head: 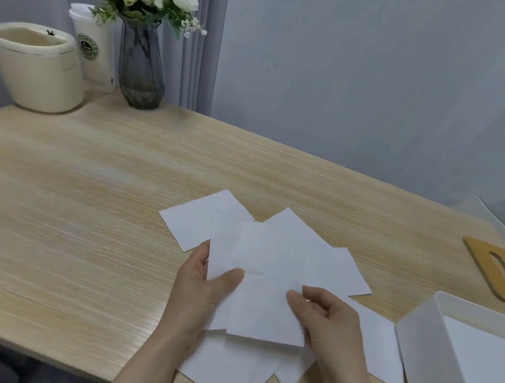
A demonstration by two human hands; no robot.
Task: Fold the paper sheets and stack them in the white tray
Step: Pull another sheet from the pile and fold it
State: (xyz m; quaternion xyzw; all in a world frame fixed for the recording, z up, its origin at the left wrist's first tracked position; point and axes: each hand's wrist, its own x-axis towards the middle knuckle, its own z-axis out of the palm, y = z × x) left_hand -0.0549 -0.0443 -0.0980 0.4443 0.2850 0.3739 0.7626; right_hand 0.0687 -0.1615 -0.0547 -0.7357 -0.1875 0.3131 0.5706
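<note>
Paper sheet in hand (266, 278): held just above the loose pile of sheets (214, 363) near the front edge of the wooden table (75, 194); it looks not yet folded, though a faint crease line seems to cross its middle.
White tray (411, 354): at the right front of the table, just beside the pile, with what looks like white paper already inside.
Step in hand: judged to be the start of a fold on one sheet.
Doing it well: bring the two short edges together, match the corners before pressing, then run a fingertip along the crease; lift only the top sheet, as those under it overlap at odd angles.
Left hand (204, 284): pinches the sheet's left edge, thumb on top, fingers underneath.
Right hand (323, 318): pinches the right edge, thumb and forefinger on the paper, other fingers curled.
Pose: both forearms come in from the bottom, hands level and facing across the sheet.
</note>
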